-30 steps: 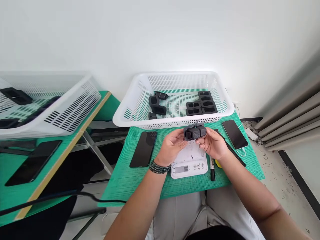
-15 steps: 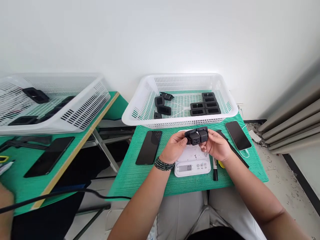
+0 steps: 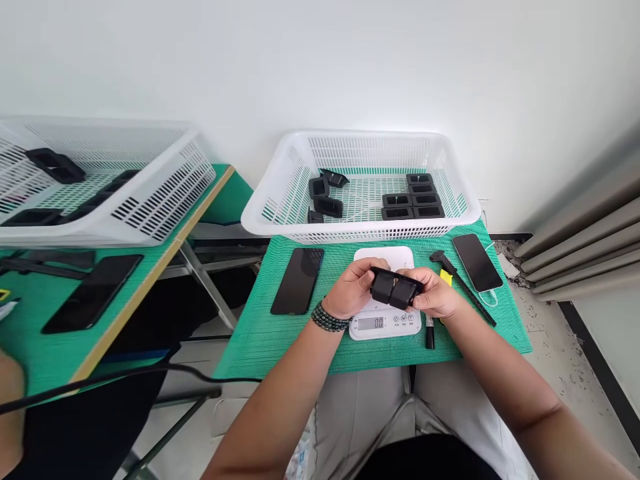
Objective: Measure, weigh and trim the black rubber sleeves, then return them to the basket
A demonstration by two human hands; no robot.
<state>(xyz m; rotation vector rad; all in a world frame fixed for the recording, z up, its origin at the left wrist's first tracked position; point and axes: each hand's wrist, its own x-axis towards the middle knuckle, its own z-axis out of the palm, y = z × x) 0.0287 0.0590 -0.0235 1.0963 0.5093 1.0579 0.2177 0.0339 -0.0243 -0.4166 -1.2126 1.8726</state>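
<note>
Between my two hands is a black moulded plastic part (image 3: 395,289) with two boxy humps facing me, held above a white digital scale (image 3: 384,323). My left hand (image 3: 352,289) pinches its left end, and my right hand (image 3: 433,293) grips its right end. The scale's display reads 0.0. Behind, a white plastic basket (image 3: 360,229) holds similar black parts: a neat group (image 3: 413,199) on the right and several loose ones (image 3: 327,197) on the left.
A dark phone (image 3: 297,281) lies left of the scale. On the right are a black marker (image 3: 430,333), a yellow item (image 3: 445,279), a black caliper (image 3: 465,288) and another phone (image 3: 477,263) with a white cable. A neighbouring table holds another basket (image 3: 150,193); a co-worker's arm (image 3: 10,407) shows there.
The black part has tilted in my hands and come slightly lower, showing its two humps more squarely. My right hand's grip has shifted on its end. The view has dipped a little.
</note>
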